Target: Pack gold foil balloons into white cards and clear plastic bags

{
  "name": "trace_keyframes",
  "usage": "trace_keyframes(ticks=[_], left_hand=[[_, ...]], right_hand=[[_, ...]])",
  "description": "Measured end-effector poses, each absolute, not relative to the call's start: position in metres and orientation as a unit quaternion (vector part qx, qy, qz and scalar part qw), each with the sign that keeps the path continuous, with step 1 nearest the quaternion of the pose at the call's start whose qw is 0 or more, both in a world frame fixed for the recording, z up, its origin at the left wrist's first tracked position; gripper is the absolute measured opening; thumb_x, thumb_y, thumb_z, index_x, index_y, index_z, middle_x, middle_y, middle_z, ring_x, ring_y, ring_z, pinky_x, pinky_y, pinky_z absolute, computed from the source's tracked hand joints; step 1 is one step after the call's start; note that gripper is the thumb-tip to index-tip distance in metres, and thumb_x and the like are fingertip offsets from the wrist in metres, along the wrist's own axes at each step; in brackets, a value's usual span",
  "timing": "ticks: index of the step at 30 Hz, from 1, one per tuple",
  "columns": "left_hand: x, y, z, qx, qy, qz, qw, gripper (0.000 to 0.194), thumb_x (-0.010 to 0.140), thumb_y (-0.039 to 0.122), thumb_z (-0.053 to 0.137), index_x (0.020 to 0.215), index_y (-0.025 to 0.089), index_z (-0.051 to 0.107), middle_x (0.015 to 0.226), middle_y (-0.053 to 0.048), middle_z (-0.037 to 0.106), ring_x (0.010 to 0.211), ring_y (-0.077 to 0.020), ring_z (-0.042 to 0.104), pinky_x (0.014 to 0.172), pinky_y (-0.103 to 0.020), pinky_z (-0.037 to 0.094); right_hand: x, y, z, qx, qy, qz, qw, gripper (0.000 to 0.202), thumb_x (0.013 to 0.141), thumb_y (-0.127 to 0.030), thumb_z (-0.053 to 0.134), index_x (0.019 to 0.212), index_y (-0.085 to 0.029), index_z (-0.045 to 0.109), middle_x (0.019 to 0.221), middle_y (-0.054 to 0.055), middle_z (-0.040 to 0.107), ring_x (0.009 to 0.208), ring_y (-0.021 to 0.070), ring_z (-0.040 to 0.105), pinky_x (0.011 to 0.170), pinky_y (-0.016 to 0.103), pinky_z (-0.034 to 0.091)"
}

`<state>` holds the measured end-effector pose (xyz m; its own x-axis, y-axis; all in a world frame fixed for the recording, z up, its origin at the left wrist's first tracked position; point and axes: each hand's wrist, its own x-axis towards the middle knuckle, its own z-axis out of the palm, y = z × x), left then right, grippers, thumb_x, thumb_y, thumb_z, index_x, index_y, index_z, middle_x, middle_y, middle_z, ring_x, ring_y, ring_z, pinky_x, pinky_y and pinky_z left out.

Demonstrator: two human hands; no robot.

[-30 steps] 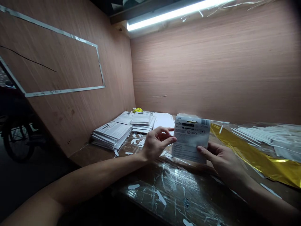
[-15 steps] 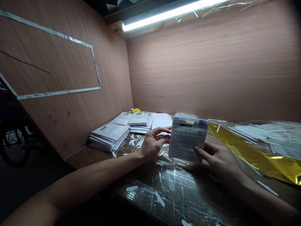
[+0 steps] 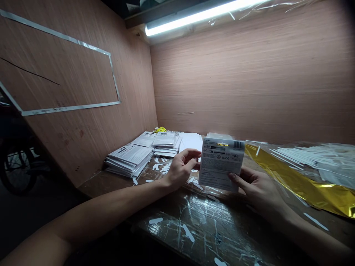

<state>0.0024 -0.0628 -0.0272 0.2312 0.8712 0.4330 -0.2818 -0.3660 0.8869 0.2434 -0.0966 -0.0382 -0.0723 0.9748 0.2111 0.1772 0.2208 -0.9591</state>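
Note:
A printed card package with a hang slot and a barcode at its top stands upright above the table. My right hand grips its lower right side, thumb on the printed face and the other fingers behind. At the card's left edge is my left hand, its fingers bent towards the card and their tips partly hidden, so I cannot tell if they pinch anything. Through the slot a bit of yellow shows.
Stacks of printed cards stand at the back left, beside white sheets and a yellow roll. Small white cut-outs are scattered on the table. Gold foil and white strips lie at right.
The card has tilted very slightly in my right hand, and the printing on it is sharper. My left hand's fingertips have shifted a little at the card's left edge.

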Motion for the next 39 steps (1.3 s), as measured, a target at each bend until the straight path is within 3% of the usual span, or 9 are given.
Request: trace_keyframes(ticks=[4, 8, 16, 21, 28, 39], left_hand=[[0.003, -0.060, -0.029, 0.616, 0.222, 0.563, 0.504, 0.015, 0.083, 0.016, 0.070, 0.098, 0.013, 0.067, 0.091, -0.008, 0.077, 0.082, -0.0188, 0.074, 0.079, -0.033, 0.060], [0.003, -0.064, -0.025, 0.635, 0.221, 0.558, 0.486, 0.018, 0.081, 0.016, 0.074, 0.099, 0.014, 0.072, 0.096, -0.007, 0.078, 0.088, -0.0193, 0.074, 0.083, -0.032, 0.059], [0.001, -0.063, -0.020, 0.648, 0.230, 0.533, 0.493, 0.030, 0.089, 0.033, 0.074, 0.112, 0.015, 0.077, 0.113, -0.011, 0.077, 0.096, -0.0218, 0.073, 0.088, -0.034, 0.059], [-0.003, -0.058, -0.022, 0.652, 0.263, 0.519, 0.487, 0.037, 0.080, 0.045, 0.081, 0.100, 0.013, 0.081, 0.103, -0.012, 0.079, 0.092, -0.0246, 0.074, 0.088, -0.036, 0.059], [-0.003, -0.069, -0.018, 0.703, 0.293, 0.468, 0.448, 0.028, 0.083, 0.038, 0.079, 0.098, 0.016, 0.083, 0.095, -0.008, 0.080, 0.083, -0.0227, 0.074, 0.080, -0.034, 0.061], [-0.004, -0.068, -0.022, 0.750, 0.320, 0.419, 0.400, 0.024, 0.086, 0.032, 0.073, 0.103, 0.018, 0.082, 0.099, -0.007, 0.080, 0.092, -0.0263, 0.075, 0.080, -0.035, 0.062]], right_hand=[[0.243, -0.097, -0.038, -0.472, -0.619, 0.401, 0.484, 0.045, 0.079, -0.056, 0.077, 0.108, -0.021, 0.078, 0.110, 0.010, 0.079, 0.099, 0.0323, 0.074, 0.094, 0.048, 0.059], [0.243, -0.097, -0.039, -0.467, -0.625, 0.400, 0.481, 0.046, 0.080, -0.058, 0.076, 0.105, -0.020, 0.077, 0.110, 0.011, 0.078, 0.095, 0.0311, 0.074, 0.091, 0.049, 0.059], [0.239, -0.098, -0.038, -0.419, -0.636, 0.427, 0.487, 0.046, 0.082, -0.055, 0.074, 0.106, -0.016, 0.077, 0.106, 0.011, 0.078, 0.095, 0.0280, 0.073, 0.089, 0.045, 0.059], [0.239, -0.098, -0.040, -0.400, -0.652, 0.445, 0.466, 0.044, 0.084, -0.053, 0.074, 0.108, -0.016, 0.077, 0.106, 0.011, 0.078, 0.093, 0.0266, 0.073, 0.088, 0.042, 0.059], [0.236, -0.101, -0.039, -0.415, -0.641, 0.450, 0.462, 0.038, 0.083, -0.051, 0.074, 0.096, -0.015, 0.075, 0.095, 0.009, 0.077, 0.084, 0.0236, 0.071, 0.081, 0.041, 0.059], [0.238, -0.097, -0.042, -0.434, -0.622, 0.455, 0.466, 0.039, 0.082, -0.051, 0.074, 0.093, -0.014, 0.073, 0.092, 0.009, 0.076, 0.082, 0.0233, 0.070, 0.077, 0.038, 0.058]])
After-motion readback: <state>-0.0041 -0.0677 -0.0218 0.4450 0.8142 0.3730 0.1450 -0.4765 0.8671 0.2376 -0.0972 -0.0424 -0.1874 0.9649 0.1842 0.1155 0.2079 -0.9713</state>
